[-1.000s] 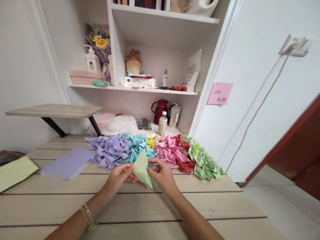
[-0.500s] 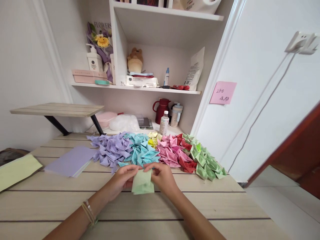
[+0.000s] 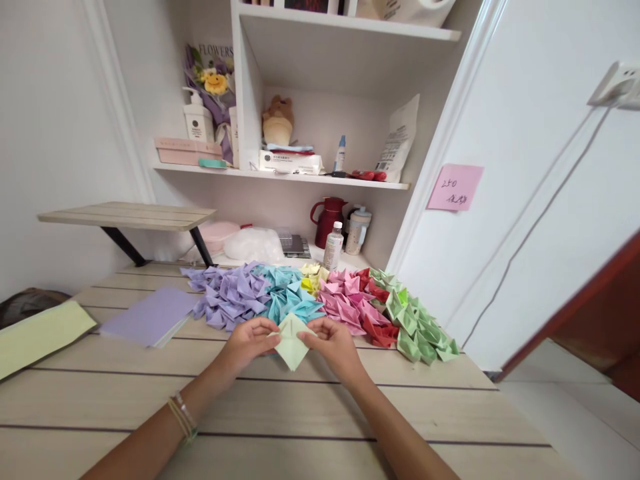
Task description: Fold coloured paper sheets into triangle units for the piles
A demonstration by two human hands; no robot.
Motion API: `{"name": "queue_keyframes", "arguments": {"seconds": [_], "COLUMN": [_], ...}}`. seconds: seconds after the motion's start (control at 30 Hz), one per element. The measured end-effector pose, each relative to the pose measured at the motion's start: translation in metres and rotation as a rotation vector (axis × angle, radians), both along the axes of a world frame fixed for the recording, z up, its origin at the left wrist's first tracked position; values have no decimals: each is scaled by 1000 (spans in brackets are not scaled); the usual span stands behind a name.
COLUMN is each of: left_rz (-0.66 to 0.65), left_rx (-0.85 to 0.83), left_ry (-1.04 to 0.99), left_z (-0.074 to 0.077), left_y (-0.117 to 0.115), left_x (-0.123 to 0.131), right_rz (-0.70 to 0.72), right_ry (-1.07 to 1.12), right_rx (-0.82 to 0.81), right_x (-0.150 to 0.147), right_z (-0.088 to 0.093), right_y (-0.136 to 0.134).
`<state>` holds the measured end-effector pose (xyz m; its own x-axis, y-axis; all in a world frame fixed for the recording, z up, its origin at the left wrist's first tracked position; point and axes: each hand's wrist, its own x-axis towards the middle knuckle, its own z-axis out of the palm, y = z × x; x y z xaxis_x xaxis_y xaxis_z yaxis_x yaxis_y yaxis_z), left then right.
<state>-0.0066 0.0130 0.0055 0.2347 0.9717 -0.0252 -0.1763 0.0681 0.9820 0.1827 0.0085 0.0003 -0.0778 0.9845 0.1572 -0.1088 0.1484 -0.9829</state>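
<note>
A pale green folded paper (image 3: 293,347), diamond-shaped with one point toward me, is held above the table between both hands. My left hand (image 3: 251,341) pinches its left corner between thumb and fingers. On the opposite corner, my right hand (image 3: 334,343) has its thumb on the front and fingers behind. Just beyond lie folded paper boats in colour groups: purple boats (image 3: 233,293), blue boats (image 3: 289,293), a few yellow boats (image 3: 313,279), pink boats (image 3: 345,300), red boats (image 3: 380,331) and green boats (image 3: 417,327).
Left on the slatted table (image 3: 200,407) lie a stack of purple paper sheets (image 3: 150,315) and a yellow-green sheet (image 3: 43,333). A small raised stand (image 3: 130,215) is behind them. A bottle (image 3: 333,247), a red jug (image 3: 329,222) and a pale cup (image 3: 358,230) stand at the back.
The green paper has gone from an upright, roughly rectangular fold to a flattened diamond. Both hands now grip its side corners. The view has shifted slightly left.
</note>
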Motion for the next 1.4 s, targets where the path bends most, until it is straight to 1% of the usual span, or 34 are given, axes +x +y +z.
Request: {"name": "queue_keyframes", "arguments": {"seconds": [0.07, 0.13, 0.2, 0.3, 0.4, 0.47, 0.53, 0.6, 0.67, 0.73, 0.9, 1.03, 1.13, 1.23, 1.4], "left_rz": [13, 27, 45, 63, 2, -26, -7, 33, 69, 82, 74, 79, 82, 98, 158], "left_rx": [9, 35, 77, 145, 157, 164, 199, 231, 239, 240, 253, 260, 288, 366, 646], "left_ry": [22, 1, -14, 27, 47, 59, 95, 150, 203, 218, 127, 166, 208, 296, 587], "left_z": [-3, -7, -9, -8, -6, -3, -1, 2, 4, 4, -1, -7, -8, -5, -2], "left_y": [2, 4, 6, 6, 2, -1, -5, -7, -8, -8, -6, -6, -6, -8, -17], "left_x": [0, -1, -2, -2, 0, 2, 4, 5, 4, 4, 6, 7, 6, 6, 8], "right_rz": [32, 67, 83, 108, 116, 77, 23, 4, 2, -11, -26, -8, 22, 15, -83], "right_ry": [64, 118, 122, 4, -149, -238, -345, -431, -449, -426, -410, -407, -384, -433, -685], "right_rx": [-6, -8, 18, 78, 119, 184, 291, 383, 424, 430, 380, 308, 260, 266, 438], "right_x": [1, 1, 2, 2, 3, 4, 5, 5, 5, 3, -4, -7, -5, -3, -3], "right_z": [1, 2, 2, -1, -4, -3, 0, 3, 5, 5, 3, 2, 0, 0, 5], "right_y": [0, 0, 0, 1, 1, 0, -1, -2, -4, -5, -9, -10, -8, -8, -15]}}
